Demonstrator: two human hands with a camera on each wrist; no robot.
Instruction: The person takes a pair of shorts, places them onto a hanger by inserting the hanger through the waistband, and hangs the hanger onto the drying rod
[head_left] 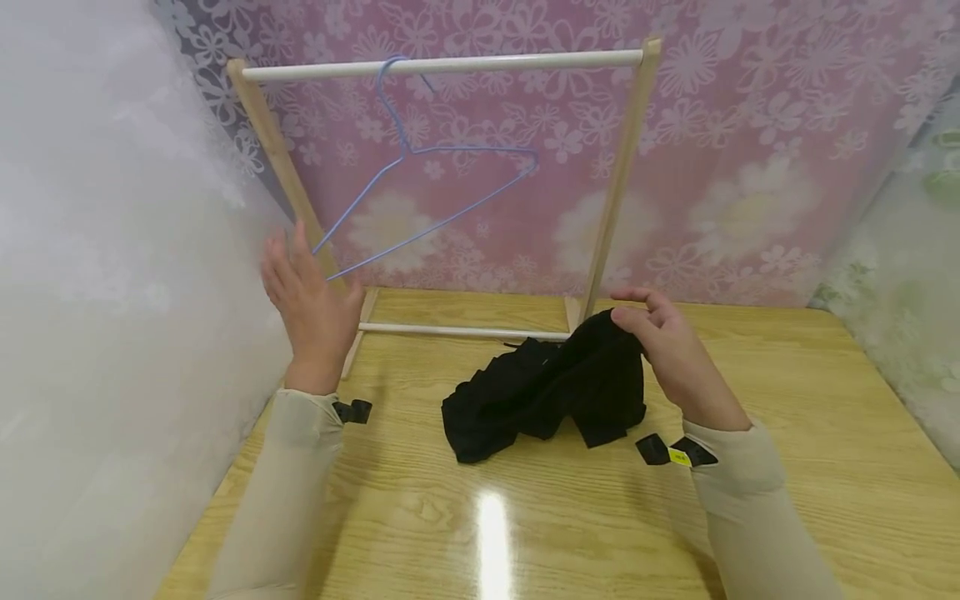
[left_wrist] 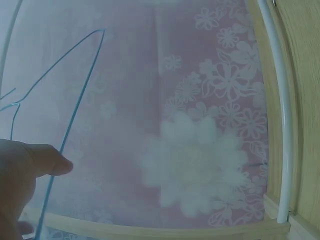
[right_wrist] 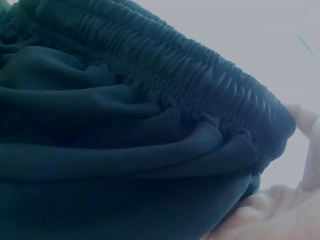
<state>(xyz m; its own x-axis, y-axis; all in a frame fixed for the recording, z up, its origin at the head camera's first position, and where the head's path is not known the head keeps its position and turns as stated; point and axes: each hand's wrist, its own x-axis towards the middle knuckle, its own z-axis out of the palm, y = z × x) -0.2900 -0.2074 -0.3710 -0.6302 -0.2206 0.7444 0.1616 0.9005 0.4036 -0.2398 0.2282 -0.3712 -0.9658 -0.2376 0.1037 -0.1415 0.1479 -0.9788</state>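
My right hand (head_left: pixel 675 358) pinches the edge of a black elastic-waist garment (head_left: pixel 555 387) between thumb and fingers, lifting that end. The rest of the garment slumps in folds on the table; whether it is shorts or a skirt I cannot tell. In the right wrist view its gathered waistband (right_wrist: pixel 200 65) stretches towards the fingers. A thin blue wire hanger (head_left: pixel 442 225) hangs tilted from the rack's top rail. My left hand (head_left: pixel 311 304) is raised at the hanger's lower left end, fingers straight, thumb apart. In the left wrist view the thumb (left_wrist: pixel 52 162) lies by the wire.
A rack with wooden posts (head_left: pixel 618 175) and a white top rail (head_left: pixel 510 62) stands at the back of the wood-grain table (head_left: pixel 405 525). Its white lower bar (head_left: pixel 450 331) runs low behind the garment. A pale wall (head_left: pixel 135 300) rises close on the left; a pink floral backdrop (head_left: pixel 750 125) hangs behind.
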